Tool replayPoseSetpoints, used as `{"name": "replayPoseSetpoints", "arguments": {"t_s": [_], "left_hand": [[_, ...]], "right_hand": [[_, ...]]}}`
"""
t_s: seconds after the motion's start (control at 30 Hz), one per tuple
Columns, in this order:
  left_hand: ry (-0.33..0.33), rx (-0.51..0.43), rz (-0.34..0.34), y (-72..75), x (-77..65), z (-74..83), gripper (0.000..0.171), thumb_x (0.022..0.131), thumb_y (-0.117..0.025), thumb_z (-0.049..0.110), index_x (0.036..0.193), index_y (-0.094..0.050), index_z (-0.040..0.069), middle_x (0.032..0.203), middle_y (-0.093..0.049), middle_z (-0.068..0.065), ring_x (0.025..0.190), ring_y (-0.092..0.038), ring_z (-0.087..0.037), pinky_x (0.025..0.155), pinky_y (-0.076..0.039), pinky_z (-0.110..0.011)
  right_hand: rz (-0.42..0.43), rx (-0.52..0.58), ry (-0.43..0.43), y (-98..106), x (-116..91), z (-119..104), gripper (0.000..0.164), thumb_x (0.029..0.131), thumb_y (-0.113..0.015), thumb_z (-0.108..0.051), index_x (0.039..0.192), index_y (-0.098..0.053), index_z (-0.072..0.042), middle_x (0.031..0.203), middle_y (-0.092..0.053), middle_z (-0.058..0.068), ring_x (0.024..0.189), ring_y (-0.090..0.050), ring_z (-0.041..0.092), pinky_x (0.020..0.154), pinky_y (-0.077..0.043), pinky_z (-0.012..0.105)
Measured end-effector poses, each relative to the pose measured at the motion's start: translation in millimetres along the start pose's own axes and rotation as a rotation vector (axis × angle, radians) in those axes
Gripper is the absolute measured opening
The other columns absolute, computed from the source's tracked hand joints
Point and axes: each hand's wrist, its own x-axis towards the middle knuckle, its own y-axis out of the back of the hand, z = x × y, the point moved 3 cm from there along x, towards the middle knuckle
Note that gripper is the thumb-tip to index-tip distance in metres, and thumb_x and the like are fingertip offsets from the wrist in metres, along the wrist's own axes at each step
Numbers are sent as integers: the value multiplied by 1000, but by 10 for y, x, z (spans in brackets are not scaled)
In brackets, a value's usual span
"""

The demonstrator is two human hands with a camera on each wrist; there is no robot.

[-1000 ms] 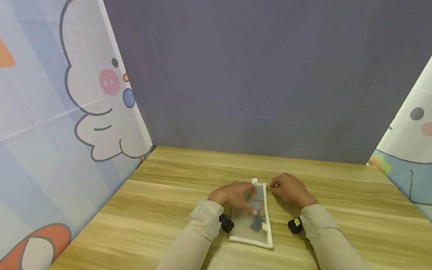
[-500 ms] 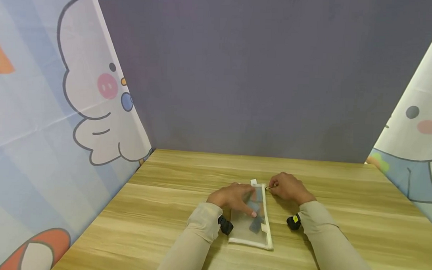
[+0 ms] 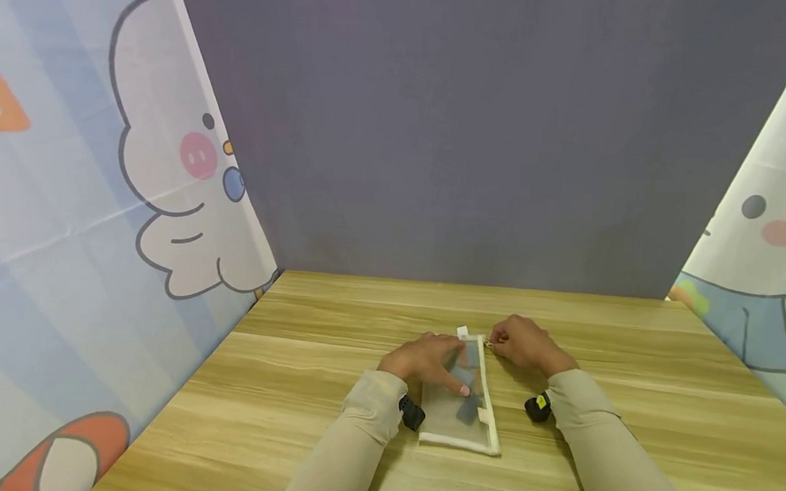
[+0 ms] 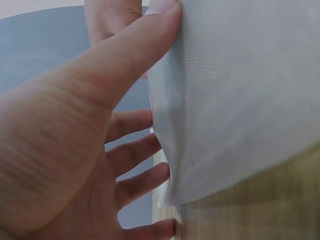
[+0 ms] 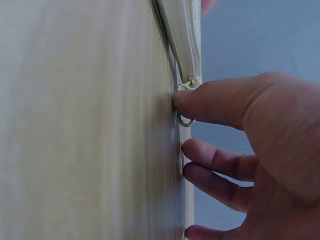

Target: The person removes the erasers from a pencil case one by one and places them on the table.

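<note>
While a dark grey panel (image 3: pixel 468 132) stands across the back and a cartoon-printed cloth (image 3: pixel 76 191) hangs at the person's left, a wood-grain table (image 3: pixel 282 429) fills the space in front. A sheer pale pouch (image 3: pixel 439 424) lies flat on it, its long axis running away from the person, mostly under and beside the left hand (image 3: pixel 421 358) and to the left of the right hand (image 3: pixel 522 342). The left hand's fingers are spread wide, the thumb resting on the fabric. The right hand is the one at the pouch's far corner, with thumb and index finger pinching the zip pull (image 5: pixel 186 120). The relation that matters most seems to be this: from that pinch, the zip edge (image 3: pixel 485 386) stretches back toward the person along the pouch's right side. Through the fabric, the head view shows dark shapes (image 3: pixel 468 408) that are too blurred to name; the left wrist view shows only plain mesh there. The right wrist view, in turn, makes plain the pull's metal loop, a mere glint from above, and the other fingers loosely bent below it. Whether the zip teeth are joined cannot be told.
</note>
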Motion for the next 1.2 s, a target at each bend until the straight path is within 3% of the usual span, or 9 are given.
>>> {"name": "replayPoseSetpoints", "arguments": {"t_s": [0.27, 0.63, 0.97, 1.2], "left_hand": [[-19, 25, 5, 19, 34, 12, 90, 79, -78, 62, 154, -42, 26, 156, -39, 10, 145, -31, -22, 111, -37, -46], [13, 18, 4, 26, 11, 23, 93, 78, -78, 62, 155, -40, 27, 158, -37, 9, 147, -28, -25, 113, -34, -50], [19, 28, 1, -7, 16, 6, 93, 78, -78, 63, 156, -39, 28, 159, -35, 8, 149, -25, -27, 114, -33, -51], [15, 49, 9, -11, 4, 5, 93, 78, -77, 64, 156, -39, 29, 158, -37, 9, 147, -29, -23, 111, -37, -49]], "right_hand": [[24, -31, 64, 19, -30, -9, 13, 89, -73, -11, 79, -69, -19, 81, -56, -3, 74, -49, 16, 64, -43, 37], [40, -34, 155, 32, -42, -71, 15, 87, -71, -6, 77, -66, -16, 75, -54, -7, 72, -47, 13, 63, -41, 33], [1, -29, 107, 6, -91, -104, 12, 92, -72, -11, 82, -67, -16, 83, -53, -1, 74, -45, 14, 63, -41, 33], [18, -48, 107, -2, -93, -107, 13, 88, -75, -10, 79, -68, -17, 81, -55, -3, 72, -47, 13, 61, -43, 33]]}}
